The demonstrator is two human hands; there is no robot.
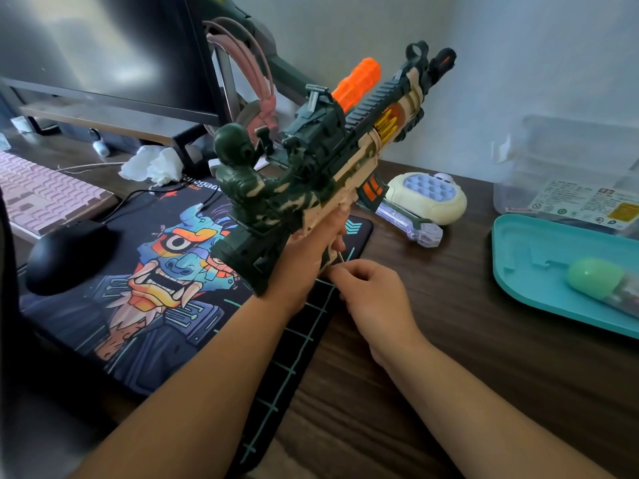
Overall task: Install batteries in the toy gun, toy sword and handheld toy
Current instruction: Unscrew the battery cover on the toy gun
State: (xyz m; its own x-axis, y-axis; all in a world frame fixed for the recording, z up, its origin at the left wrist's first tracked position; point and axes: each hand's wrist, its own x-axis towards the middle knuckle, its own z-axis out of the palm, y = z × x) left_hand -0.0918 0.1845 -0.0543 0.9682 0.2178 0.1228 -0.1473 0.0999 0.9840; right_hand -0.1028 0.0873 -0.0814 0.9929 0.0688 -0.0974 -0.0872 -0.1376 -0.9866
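Observation:
My left hand [307,254] grips the camouflage toy gun [332,146] from below and holds it up over the mouse pad, barrel tilted up to the right. A green soldier figure sits on its rear. My right hand [371,295] pinches a thin screwdriver [340,257] whose tip touches the underside of the gun's grip. Behind the gun, the cream handheld toy [427,197] with blue bubble buttons lies on the desk. The clear toy sword handle [409,224] lies in front of it, partly hidden by the gun.
A teal tray [532,257] holding a green capsule-shaped case [596,278] sits at the right, with a clear plastic box [570,167] behind it. A black mouse [69,254], pink keyboard [45,198], monitor [103,53], crumpled tissue [152,165] and headphones stand at the left.

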